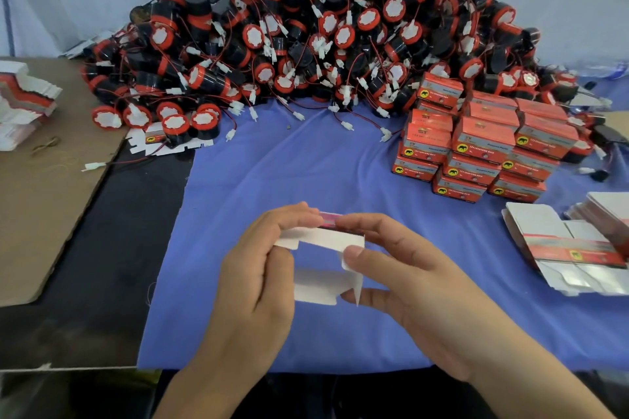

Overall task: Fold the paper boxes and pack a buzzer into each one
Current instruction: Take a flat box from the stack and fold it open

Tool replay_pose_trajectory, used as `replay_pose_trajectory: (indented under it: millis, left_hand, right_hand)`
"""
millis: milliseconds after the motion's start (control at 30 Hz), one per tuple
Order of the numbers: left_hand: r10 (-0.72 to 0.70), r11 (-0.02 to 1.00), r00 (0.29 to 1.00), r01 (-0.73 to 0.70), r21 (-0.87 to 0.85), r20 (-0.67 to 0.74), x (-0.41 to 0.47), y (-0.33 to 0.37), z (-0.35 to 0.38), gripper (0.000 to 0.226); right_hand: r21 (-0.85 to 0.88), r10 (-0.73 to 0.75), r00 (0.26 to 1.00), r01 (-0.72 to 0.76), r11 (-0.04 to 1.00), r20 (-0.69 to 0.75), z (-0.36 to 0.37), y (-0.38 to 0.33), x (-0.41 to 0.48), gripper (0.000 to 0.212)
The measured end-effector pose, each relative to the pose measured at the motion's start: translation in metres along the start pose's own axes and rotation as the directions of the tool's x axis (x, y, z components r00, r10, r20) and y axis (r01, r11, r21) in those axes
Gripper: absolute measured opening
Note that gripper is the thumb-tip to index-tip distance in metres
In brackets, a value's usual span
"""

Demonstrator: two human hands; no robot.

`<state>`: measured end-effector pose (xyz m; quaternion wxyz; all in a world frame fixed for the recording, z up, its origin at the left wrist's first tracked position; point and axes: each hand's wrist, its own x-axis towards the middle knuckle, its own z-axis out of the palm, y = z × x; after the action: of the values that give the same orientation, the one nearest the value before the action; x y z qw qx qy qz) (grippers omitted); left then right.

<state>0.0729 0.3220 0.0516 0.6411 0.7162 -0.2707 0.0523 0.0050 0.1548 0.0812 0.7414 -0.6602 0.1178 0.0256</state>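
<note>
Both hands hold one partly folded paper box above the blue cloth in the lower middle. Its white inside faces me, with a strip of red print along its top edge. My left hand grips its left side, fingers curled over the top. My right hand pinches the right side, thumb on a white flap. A big heap of black and red buzzers with wires and white plugs fills the back of the table.
Several closed red boxes are stacked at the right. Flat unfolded box blanks lie at the far right edge, and another stack sits at the far left on brown cardboard. One flat blank lies under buzzers at the heap's left front.
</note>
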Motion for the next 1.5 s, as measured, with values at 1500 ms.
replay_pose_trajectory:
  millis: [1500]
  left_hand:
    - [-0.056,0.984,0.998,0.061,-0.165,0.036,0.003,-0.004,-0.009,0.042]
  right_hand:
    - [-0.392,-0.297,0.952,0.246,0.886,-0.073,0.002,-0.007,-0.009,0.028]
